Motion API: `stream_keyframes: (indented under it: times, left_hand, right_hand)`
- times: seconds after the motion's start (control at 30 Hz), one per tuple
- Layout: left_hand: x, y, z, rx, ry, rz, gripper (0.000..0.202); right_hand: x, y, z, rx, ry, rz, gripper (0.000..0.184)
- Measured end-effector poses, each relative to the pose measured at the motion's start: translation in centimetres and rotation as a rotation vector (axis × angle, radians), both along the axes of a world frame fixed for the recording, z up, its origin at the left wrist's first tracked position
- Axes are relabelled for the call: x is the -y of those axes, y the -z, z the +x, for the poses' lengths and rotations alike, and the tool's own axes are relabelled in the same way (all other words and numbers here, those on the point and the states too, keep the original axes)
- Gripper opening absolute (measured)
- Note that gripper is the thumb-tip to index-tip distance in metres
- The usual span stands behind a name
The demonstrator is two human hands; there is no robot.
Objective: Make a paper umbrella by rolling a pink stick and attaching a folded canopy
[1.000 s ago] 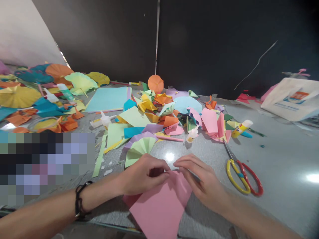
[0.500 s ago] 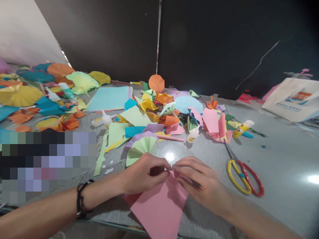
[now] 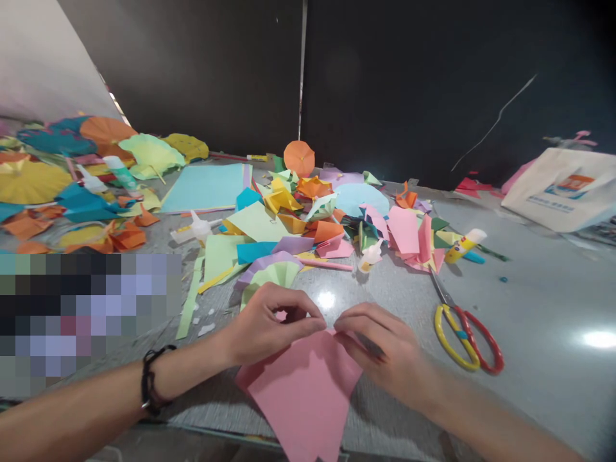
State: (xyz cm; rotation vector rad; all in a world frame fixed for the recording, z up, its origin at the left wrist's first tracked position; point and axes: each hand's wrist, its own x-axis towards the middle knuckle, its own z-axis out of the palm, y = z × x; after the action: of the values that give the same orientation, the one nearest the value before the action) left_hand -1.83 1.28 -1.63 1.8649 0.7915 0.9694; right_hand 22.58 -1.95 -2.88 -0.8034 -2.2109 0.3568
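Observation:
A folded sheet of pink paper (image 3: 305,391) lies at the front of the table, one corner pointing away from me. My left hand (image 3: 274,324) pinches its far edge between thumb and fingers. Just to the right, my right hand (image 3: 378,343) pinches the same edge near the far corner, fingertips close to the left ones. The palms hide parts of the paper's sides. Beyond my left hand sits a pleated green and purple paper fan (image 3: 269,273). Right of my right hand lie scissors (image 3: 466,337) with one yellow and one red handle.
A heap of coloured folded paper (image 3: 289,218) spreads across the middle. A glue bottle (image 3: 370,256) and a glue stick (image 3: 465,246) stand near it. Light blue sheets (image 3: 205,186) lie at back left, and a white bag (image 3: 563,189) is at back right. Behind rises a dark wall (image 3: 433,83).
Both hands keep hold of the pink paper. My left fingertips have shifted slightly left and up along its far edge. The view has moved a little to the right.

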Motion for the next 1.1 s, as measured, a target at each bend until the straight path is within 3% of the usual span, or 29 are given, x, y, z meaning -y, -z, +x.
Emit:
stream_keyframes:
  times: [0.3,0.47,0.67,0.9,1.1]
  left_hand:
    - [-0.3,0.15,-0.16,0.038,0.024,-0.19,0.028]
    - [-0.1,-0.11,0.2,0.0,-0.006,-0.178,0.019]
    - [-0.1,-0.14,0.55,-0.065,0.21,-0.102,0.013]
    - [0.09,-0.12,0.49,-0.155,0.199,-0.216,0.018]
    - [0.15,-0.04,0.53,-0.192,0.222,-0.198,0.02]
  right_hand:
    - [-0.02,0.1,0.15,0.006,-0.009,-0.019,0.02]
    - [0.22,-0.22,0.04,-0.042,-0.034,-0.021,0.018]
    - [0.44,-0.33,0.0,-0.093,-0.101,-0.092,0.021]
    - [0.3,-0.32,-0.07,-0.063,-0.082,-0.014,0.01]
    - [0.26,-0.69,-0.06,-0.01,-0.067,0.05,0.009]
